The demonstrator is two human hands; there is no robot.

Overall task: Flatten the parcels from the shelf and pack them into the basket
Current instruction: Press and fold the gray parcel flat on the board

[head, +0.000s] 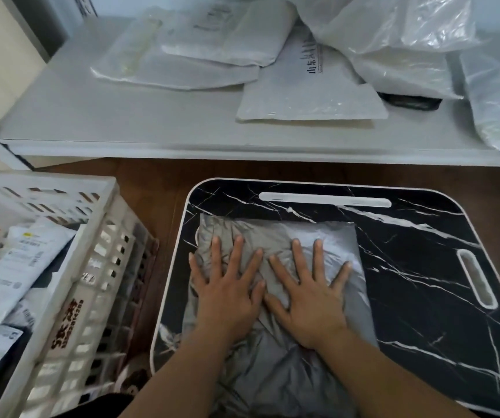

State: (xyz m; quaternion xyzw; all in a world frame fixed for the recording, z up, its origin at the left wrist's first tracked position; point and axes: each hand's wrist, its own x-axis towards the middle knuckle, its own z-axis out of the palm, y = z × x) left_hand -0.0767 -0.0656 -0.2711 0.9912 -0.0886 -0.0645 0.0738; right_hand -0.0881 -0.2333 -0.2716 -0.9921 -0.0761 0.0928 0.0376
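Parcel-sorting room: mailers (309, 95) heaped on a shelf (122, 128), crate (92, 267) beside.

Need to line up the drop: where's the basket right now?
In the head view, the basket sits at lower left, beside the marble board, where both hands press a grey parcel.

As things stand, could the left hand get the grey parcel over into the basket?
Probably yes. The left hand lies flat on the grey parcel, and the basket stands open-topped just to its left, with nothing between them. Parcels already inside leave some room.
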